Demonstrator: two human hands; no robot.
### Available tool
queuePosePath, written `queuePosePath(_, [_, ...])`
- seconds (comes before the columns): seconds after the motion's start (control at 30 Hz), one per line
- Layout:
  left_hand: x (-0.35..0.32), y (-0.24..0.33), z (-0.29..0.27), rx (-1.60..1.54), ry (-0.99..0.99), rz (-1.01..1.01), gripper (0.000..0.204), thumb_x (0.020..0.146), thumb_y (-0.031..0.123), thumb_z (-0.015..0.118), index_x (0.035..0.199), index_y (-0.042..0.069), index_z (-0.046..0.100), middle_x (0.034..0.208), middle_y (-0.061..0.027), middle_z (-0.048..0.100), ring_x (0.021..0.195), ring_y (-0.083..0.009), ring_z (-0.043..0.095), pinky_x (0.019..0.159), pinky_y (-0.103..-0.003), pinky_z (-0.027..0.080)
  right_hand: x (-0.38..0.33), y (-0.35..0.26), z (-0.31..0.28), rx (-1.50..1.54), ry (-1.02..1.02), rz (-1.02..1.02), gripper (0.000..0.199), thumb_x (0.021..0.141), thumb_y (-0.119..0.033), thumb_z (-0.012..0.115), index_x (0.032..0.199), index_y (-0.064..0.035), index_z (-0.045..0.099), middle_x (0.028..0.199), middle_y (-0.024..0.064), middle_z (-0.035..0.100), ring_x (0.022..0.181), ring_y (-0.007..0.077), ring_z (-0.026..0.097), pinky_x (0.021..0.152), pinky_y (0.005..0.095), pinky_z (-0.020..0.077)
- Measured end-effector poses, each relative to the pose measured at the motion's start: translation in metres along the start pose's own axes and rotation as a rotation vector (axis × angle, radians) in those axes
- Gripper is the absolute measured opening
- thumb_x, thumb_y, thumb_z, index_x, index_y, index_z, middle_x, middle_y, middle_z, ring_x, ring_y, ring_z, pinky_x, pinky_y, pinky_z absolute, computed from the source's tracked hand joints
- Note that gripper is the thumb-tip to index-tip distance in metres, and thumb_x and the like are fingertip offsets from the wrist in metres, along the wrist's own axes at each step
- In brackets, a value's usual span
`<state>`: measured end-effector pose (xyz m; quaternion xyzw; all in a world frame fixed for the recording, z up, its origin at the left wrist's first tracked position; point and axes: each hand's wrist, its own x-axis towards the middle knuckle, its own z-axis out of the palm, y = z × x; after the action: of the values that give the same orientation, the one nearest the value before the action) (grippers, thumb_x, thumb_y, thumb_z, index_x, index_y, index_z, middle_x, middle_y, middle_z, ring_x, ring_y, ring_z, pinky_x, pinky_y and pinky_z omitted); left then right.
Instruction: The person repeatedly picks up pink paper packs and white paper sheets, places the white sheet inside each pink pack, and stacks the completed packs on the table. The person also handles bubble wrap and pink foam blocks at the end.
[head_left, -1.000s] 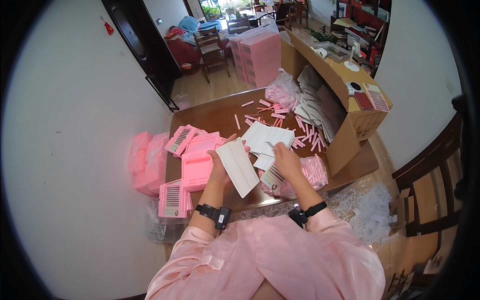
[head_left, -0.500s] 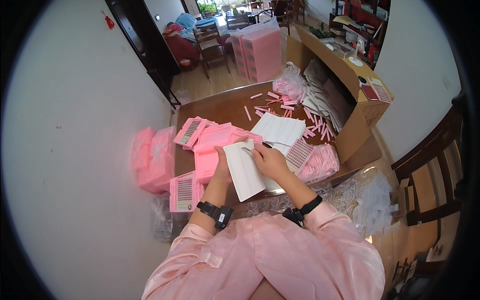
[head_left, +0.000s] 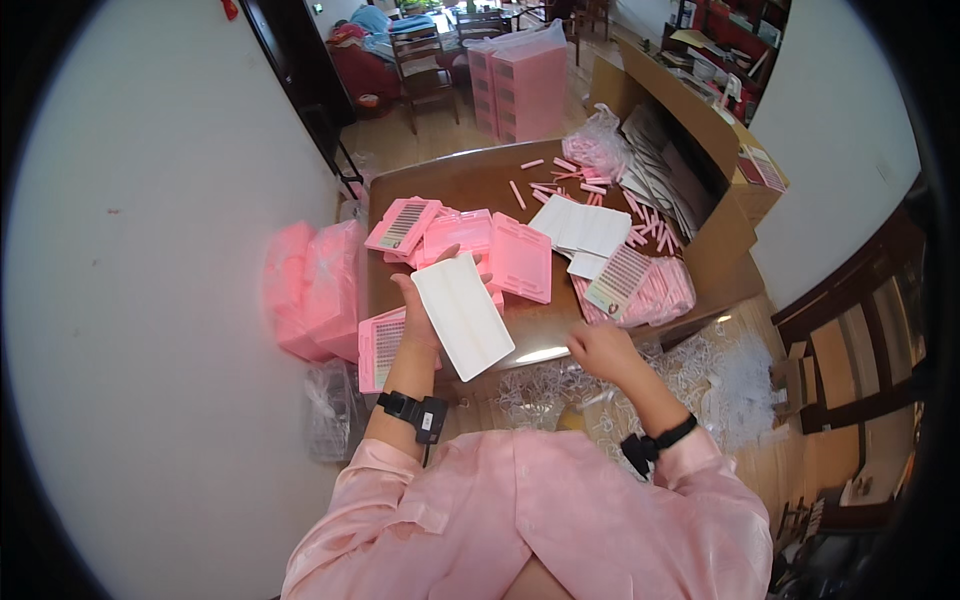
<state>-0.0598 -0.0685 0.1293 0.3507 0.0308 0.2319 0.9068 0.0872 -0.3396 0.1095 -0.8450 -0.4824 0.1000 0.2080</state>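
My left hand [head_left: 418,315] holds a white rectangular card [head_left: 462,314] up over the near edge of the brown table [head_left: 470,185]. My right hand [head_left: 598,350] hovers lower right of the card, fingers curled; I cannot tell whether anything is in it. Several pink flat cases [head_left: 518,257] lie just beyond the card, one open case [head_left: 401,224] showing dark rows inside. Another such case [head_left: 381,346] lies under my left wrist. A stack of white cards [head_left: 582,227] and a card with dark rows [head_left: 618,280] sit right of the cases.
Pink sticks [head_left: 560,180] are scattered at the table's far side. A big open cardboard box [head_left: 700,170] stands on the right. Pink wrapped bundles [head_left: 312,290] lie left on the floor. Clear plastic scraps [head_left: 700,375] pile near my right arm. Pink drawer units [head_left: 525,90] stand behind.
My right hand has come off the white card and pulled back toward my body. My left hand still holds the card, now tilted upright.
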Motion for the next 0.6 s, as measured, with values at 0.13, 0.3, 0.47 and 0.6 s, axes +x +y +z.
queuePosePath(0.13, [-0.019,-0.001,0.024,-0.077,-0.102,-0.026,0.117,0.074,0.095,0.035,0.152,0.008,0.035,0.148,-0.0167,0.048,0.122,-0.0399,0.060,0.096,-0.053,0.055,0.044,-0.075,-0.009,0.088,0.424,-0.054,0.026,0.097,-0.031,0.057,0.089,-0.0079,0.063,0.075,0.0163,0.066,0.071,0.0398,0.065,0.061,0.0511,0.0495])
queuePosePath(0.3, [-0.046,0.010,0.039,-0.095,-0.101,-0.011,0.116,0.075,0.094,0.036,0.154,0.009,0.033,0.151,-0.0154,0.046,0.123,-0.0387,0.059,0.100,-0.053,0.052,0.057,-0.121,-0.012,0.027,0.529,-0.096,0.028,0.097,-0.031,0.057,0.082,-0.0073,0.059,0.069,0.0153,0.064,0.063,0.0386,0.065,0.056,0.0503,0.0502])
queuePosePath(0.47, [-0.057,0.021,0.033,-0.158,-0.155,0.019,0.118,0.073,0.095,0.039,0.154,0.009,0.032,0.150,-0.0166,0.046,0.122,-0.0381,0.059,0.100,-0.053,0.052,0.054,-0.138,-0.011,-0.003,0.544,-0.092,0.028,0.098,-0.031,0.057,0.081,-0.0089,0.061,0.067,0.0135,0.064,0.062,0.0371,0.063,0.056,0.0484,0.0488])
queuePosePath(0.6, [-0.062,0.025,0.025,-0.153,-0.162,0.016,0.120,0.071,0.095,0.041,0.153,0.008,0.033,0.148,-0.0162,0.049,0.121,-0.0364,0.061,0.099,-0.052,0.053,0.055,-0.146,-0.011,-0.067,0.495,-0.132,0.027,0.095,-0.029,0.059,0.079,-0.0069,0.060,0.070,0.0141,0.065,0.062,0.0366,0.065,0.056,0.0484,0.0498])
